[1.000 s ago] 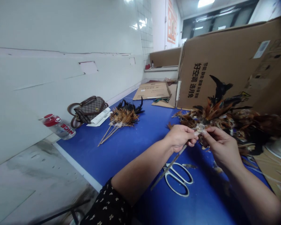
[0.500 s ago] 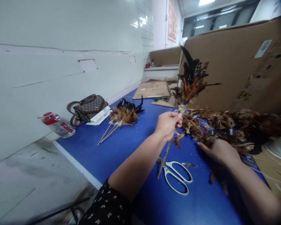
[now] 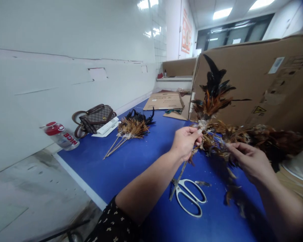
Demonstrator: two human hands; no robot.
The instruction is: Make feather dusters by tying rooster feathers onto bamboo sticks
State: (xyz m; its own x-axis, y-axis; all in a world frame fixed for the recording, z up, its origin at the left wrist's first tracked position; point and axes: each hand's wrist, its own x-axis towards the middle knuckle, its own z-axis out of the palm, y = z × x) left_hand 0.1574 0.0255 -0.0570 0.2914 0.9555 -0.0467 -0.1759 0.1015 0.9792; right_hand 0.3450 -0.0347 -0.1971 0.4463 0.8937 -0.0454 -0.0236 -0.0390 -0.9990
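Note:
My left hand [image 3: 185, 143] is closed around a feather duster [image 3: 212, 101], just below the pale binding. Black feathers top it, with orange-brown ones lower down, and its thin stick slants down over the scissors [image 3: 190, 196]. My right hand [image 3: 249, 159] pinches a brown feather [image 3: 233, 136] by its pale base, to the right of the binding. Behind and under both hands lies a long heap of brown and black feathers [image 3: 265, 134]; the held feather partly blends into it. Farther left, finished-looking feather dusters [image 3: 133, 126] rest on the blue table [image 3: 131, 174], sticks toward me.
A brown handbag [image 3: 97, 117] with white papers [image 3: 106, 128] and a red-lidded bottle [image 3: 63, 136] stand along the left edge. A big cardboard box [image 3: 247, 77] rises behind the feathers, flat cardboard [image 3: 164, 101] lies farther back, and a white spool-like object [image 3: 299, 164] is at right.
My right hand has risen from the feather heap with a brown feather and come nearer the binding. My left hand keeps its grip on the duster. The view has tilted slightly upward.

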